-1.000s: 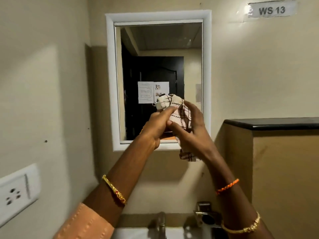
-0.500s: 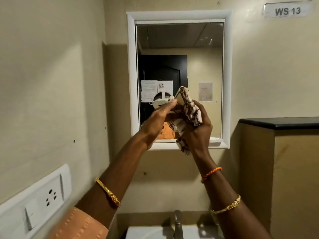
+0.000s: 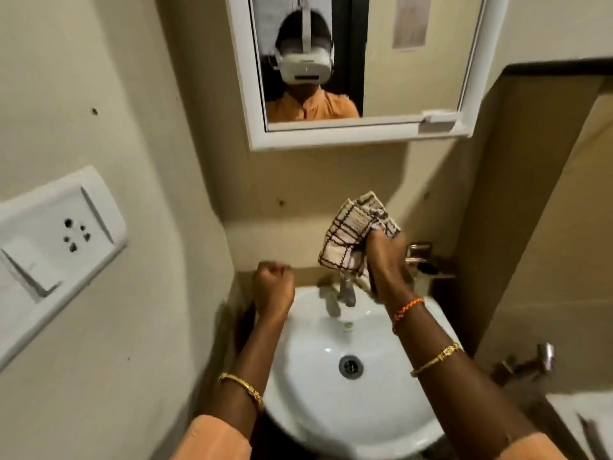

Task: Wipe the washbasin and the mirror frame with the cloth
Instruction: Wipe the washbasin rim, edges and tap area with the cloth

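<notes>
The right hand (image 3: pixel 384 260) is closed around a bunched checked cloth (image 3: pixel 355 237), which is held up above the rear of the washbasin (image 3: pixel 318 403), over the tap (image 3: pixel 346 288) and in front of the wall. Most of the cloth stands out above and to the left of the fist, and a shorter fold hangs below it toward the tap. The left hand (image 3: pixel 273 287) is curled into a loose fist over the basin's left rear rim, and nothing is seen to be held in it.

The cloth is judged to be light, soft and limp: no shape will be kept by it unless it is gathered. A firm pad is best formed by taking it in the middle with the loose edges folded into the palm, so that trailing ends are not dragged across the tap.

The basin's white bowl and drain (image 3: pixel 350 366) lie directly below the forearms. Above, the lower edge of the white mirror frame (image 3: pixel 331 139) is seen, well apart from the cloth. A switch plate (image 3: pixel 49 240) is mounted on the left wall.
</notes>
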Demonstrator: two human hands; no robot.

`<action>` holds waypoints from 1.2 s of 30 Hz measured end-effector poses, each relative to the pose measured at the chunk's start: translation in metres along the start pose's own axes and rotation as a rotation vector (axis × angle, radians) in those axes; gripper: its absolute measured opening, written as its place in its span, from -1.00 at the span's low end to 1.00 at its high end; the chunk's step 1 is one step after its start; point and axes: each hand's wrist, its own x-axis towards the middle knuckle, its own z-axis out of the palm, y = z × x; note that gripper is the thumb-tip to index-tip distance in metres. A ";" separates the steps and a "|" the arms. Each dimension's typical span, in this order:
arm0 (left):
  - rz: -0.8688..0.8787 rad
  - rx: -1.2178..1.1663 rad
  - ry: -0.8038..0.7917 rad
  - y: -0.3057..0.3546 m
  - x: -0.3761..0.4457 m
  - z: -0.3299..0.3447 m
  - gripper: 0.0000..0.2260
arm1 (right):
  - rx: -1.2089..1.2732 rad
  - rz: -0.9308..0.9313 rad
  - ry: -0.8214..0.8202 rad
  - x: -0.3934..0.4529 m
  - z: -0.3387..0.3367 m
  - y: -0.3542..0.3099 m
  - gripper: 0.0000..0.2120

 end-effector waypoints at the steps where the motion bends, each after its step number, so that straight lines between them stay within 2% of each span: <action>1: -0.070 0.101 -0.027 -0.029 0.002 -0.001 -0.80 | -0.022 0.086 0.021 -0.003 -0.006 0.021 -0.75; 5: -0.265 0.522 -0.183 -0.129 0.018 -0.009 -0.56 | -0.030 0.375 -0.046 -0.012 -0.015 0.108 -0.92; 7: -0.308 0.618 -0.237 -0.158 0.029 -0.013 -0.49 | -0.122 0.385 -0.088 -0.015 -0.013 0.144 -0.85; 9: -0.340 0.631 -0.267 -0.178 0.040 -0.015 -0.49 | -0.323 0.205 -0.137 -0.019 -0.009 0.167 -0.73; 12: -0.344 0.588 -0.298 -0.194 0.048 -0.017 -0.68 | -0.698 -0.221 -0.342 -0.011 0.001 0.192 -0.43; 14: -0.354 0.494 -0.278 -0.203 0.051 -0.016 -0.76 | -0.955 -0.481 -0.477 0.008 0.005 0.222 -0.50; 16: -0.420 0.369 -0.285 -0.212 0.055 -0.017 -0.72 | -1.183 -0.630 -0.588 0.022 0.003 0.256 -0.53; 17: -0.460 0.322 -0.290 -0.217 0.059 -0.017 -0.68 | -1.272 -0.624 -0.615 0.025 0.004 0.274 -0.46; 19: -0.522 0.258 -0.290 -0.225 0.067 -0.016 -0.61 | -1.433 -0.460 -0.633 0.022 0.018 0.289 -0.39; 21: -0.540 0.261 -0.306 -0.224 0.072 -0.016 -0.57 | -1.485 -0.264 -0.655 0.015 0.042 0.296 -0.54; 22: -0.557 0.270 -0.312 -0.223 0.074 -0.016 -0.56 | -1.460 -0.225 -0.686 0.012 0.056 0.302 -0.56; 24: -0.650 0.235 -0.317 -0.218 0.077 -0.018 -0.53 | -1.449 -0.242 -0.773 -0.003 0.079 0.304 -0.51; 27: -0.754 0.224 -0.367 -0.210 0.083 -0.021 -0.47 | -1.521 -0.398 -0.957 -0.025 0.076 0.301 -0.43; 29: -0.804 0.215 -0.391 -0.205 0.086 -0.021 -0.47 | -1.513 -0.477 -0.932 -0.003 0.062 0.303 -0.27; 31: -0.845 0.193 -0.384 -0.202 0.087 -0.020 -0.47 | -1.503 -0.466 -0.831 0.027 0.048 0.303 -0.29; 33: -0.861 0.168 -0.394 -0.202 0.086 -0.020 -0.48 | -1.543 -0.302 -0.783 0.047 0.041 0.301 -0.31; 36: -0.804 0.163 -0.373 -0.204 0.083 -0.018 -0.52 | -1.512 -0.183 -0.620 0.031 0.057 0.300 -0.43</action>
